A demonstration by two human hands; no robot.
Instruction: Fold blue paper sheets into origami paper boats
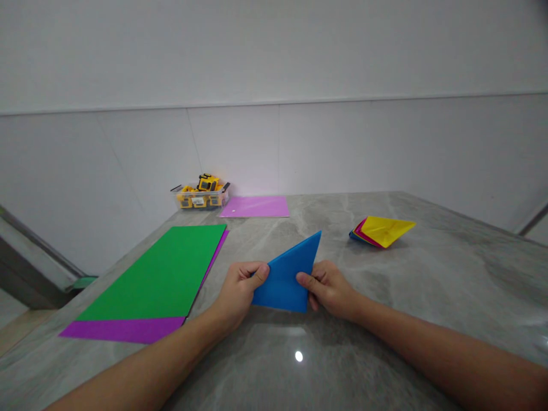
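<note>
A folded sheet of blue paper (286, 279) is held up above the table, with a sharp point at its upper right. My left hand (242, 285) pinches its left edge, thumb on the near face. On the right edge, my right hand (329, 288) grips it the same way, thumb in front and fingers behind. The paper's far face is hidden from me. Off to the right lie folded paper pieces (385, 230) in yellow, pink and blue, nested together and apart from my hands.
Green paper (158, 274) lies over purple paper (124, 331) on the left of the grey marbled table (428, 297). At the back, a clear plastic box (201, 200) of yellow toy vehicles stands beside a pink sheet (257, 206). A white wall (325, 148) rises behind.
</note>
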